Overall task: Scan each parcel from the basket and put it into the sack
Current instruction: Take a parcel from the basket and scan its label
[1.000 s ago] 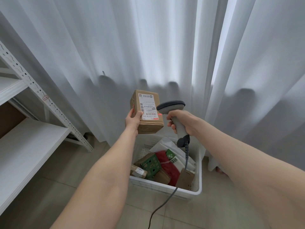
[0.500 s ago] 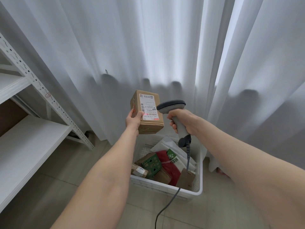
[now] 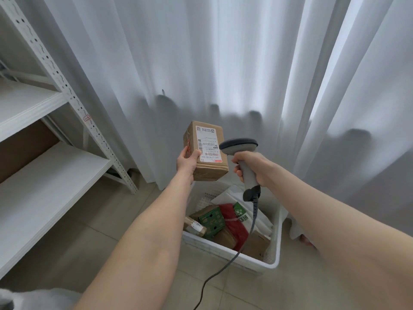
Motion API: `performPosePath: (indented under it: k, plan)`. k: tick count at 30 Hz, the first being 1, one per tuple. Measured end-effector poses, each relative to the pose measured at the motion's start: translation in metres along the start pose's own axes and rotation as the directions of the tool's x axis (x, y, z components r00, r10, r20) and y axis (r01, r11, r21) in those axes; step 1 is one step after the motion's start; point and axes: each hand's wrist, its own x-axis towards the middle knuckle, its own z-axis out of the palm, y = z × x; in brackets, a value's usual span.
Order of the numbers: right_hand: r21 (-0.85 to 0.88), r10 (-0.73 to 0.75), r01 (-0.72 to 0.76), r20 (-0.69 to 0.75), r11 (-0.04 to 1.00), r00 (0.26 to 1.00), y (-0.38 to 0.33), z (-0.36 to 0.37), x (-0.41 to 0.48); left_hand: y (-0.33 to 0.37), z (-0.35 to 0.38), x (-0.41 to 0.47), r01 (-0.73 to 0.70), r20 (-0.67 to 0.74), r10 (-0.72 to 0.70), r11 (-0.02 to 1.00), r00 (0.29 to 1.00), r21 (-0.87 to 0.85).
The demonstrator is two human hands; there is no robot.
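Against curtains, left hand still grasps the parcel, right hand the scanner; red glow gone.

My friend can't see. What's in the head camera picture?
The left hand holds up a brown labelled parcel beside a grey scanner gripped by the right hand. Below sits a white basket of more parcels, before white curtains.

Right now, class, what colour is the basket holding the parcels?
White. The basket shows best in the head view, the only one given.

light: soft daylight through curtain | sharp | edges bowed by wide-angle
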Motion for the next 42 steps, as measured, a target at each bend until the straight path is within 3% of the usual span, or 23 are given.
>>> performPosePath:
  k: [9, 22, 27, 31, 38, 42]
  plan:
    - [0.067, -0.074, 0.076, -0.034, 0.995, 0.997, 0.028, 0.044, -0.008, -0.002, -0.071, -0.076, 0.049, -0.108, -0.049, 0.999, 0.993, -0.003]
    - [-0.094, -0.041, 0.075, 0.323, 0.993, 0.945, 0.090, 0.215, -0.095, -0.022, -0.245, -0.230, 0.143, -0.382, -0.169, 0.985, 0.909, -0.095]
    - [-0.235, -0.031, 0.137, 0.406, 0.962, 0.913, 0.125, 0.292, -0.135, -0.044, -0.329, -0.283, 0.169, -0.430, -0.243, 0.964, 0.870, -0.204]
    - [-0.242, -0.014, 0.133, 0.437, 0.961, 0.900, 0.161, 0.357, -0.170, -0.067, -0.405, -0.315, 0.154, -0.460, -0.255, 0.957, 0.851, -0.247]
    - [-0.248, 0.006, 0.115, 0.441, 0.962, 0.898, 0.228, 0.477, -0.214, -0.097, -0.546, -0.344, 0.089, -0.595, -0.238, 0.959, 0.768, -0.270]
    - [-0.264, 0.046, 0.072, 0.417, 0.962, 0.908, 0.253, 0.528, -0.212, -0.116, -0.620, -0.336, 0.122, -0.679, -0.284, 0.953, 0.677, -0.277]
